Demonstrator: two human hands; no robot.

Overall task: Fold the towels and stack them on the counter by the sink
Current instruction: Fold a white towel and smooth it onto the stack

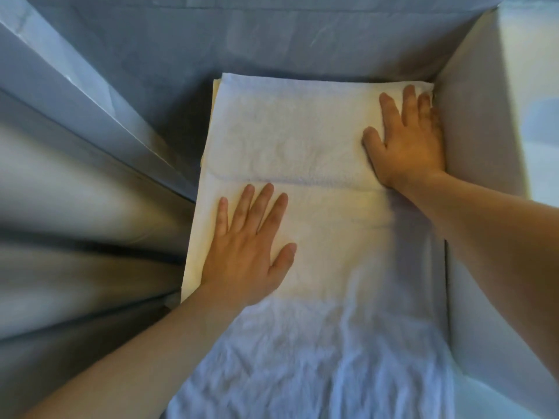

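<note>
My left hand (246, 252) lies flat, grip released, on the white towel (302, 140) at frame centre; my right hand (406, 137) presses flat, released, at its upper right edge.

Back wall (257, 40): grey-blue, smooth, running across the top of the view, with faint horizontal seams.
Left panels (75, 95): long grey-blue slanted surfaces that fan out from the middle of the left side; the edge of the upper one catches a pale highlight.
Dark gaps (90, 241): narrow shadowed lines between the left panels.
Right wall (481, 116): pale upright surface, lighter than the back wall and meeting it at the upper right corner.
Right edge (541, 101): brighter, washed-out area beyond the right wall, too blurred to tell what it holds.
</note>
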